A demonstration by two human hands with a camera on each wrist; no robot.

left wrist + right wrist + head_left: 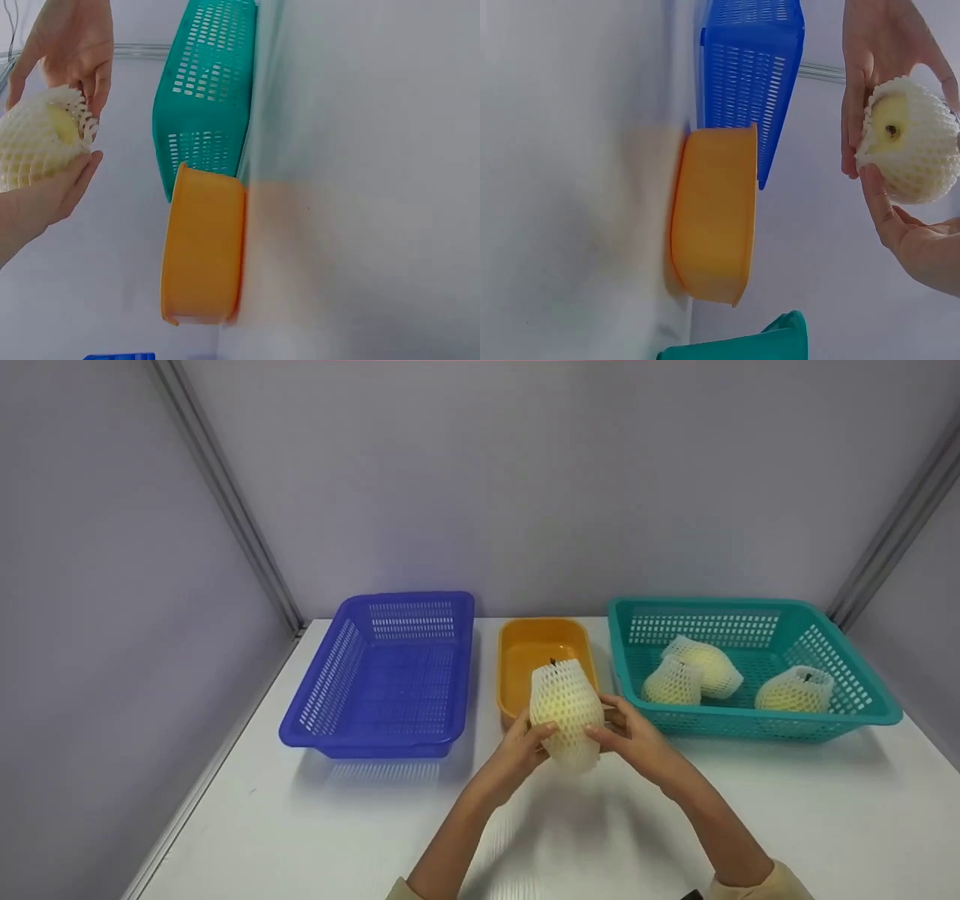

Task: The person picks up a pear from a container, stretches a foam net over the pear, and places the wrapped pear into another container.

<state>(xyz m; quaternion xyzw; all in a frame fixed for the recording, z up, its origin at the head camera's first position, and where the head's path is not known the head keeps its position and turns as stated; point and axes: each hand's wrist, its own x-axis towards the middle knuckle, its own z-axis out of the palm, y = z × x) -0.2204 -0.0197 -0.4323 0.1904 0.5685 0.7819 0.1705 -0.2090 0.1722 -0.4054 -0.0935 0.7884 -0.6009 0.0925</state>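
Note:
A pale yellow pear (568,709) in a white foam net is held up over the table, in front of the orange tub. My left hand (514,757) grips it from the left, thumb on its near side. From the right, my right hand (639,742) grips the same pear, its thumb also on the near side. The dark stem pokes out at the top of the net in the head view. In the right wrist view the net's open end bares the pear's yellow skin and dark blossom end (890,130).
A purple-blue basket (351,740) stands at the left. The orange tub (510,660) is in the middle, near the back wall. At the right, a teal basket (750,722) holds netted pears, one of them (795,694) by its near right side.

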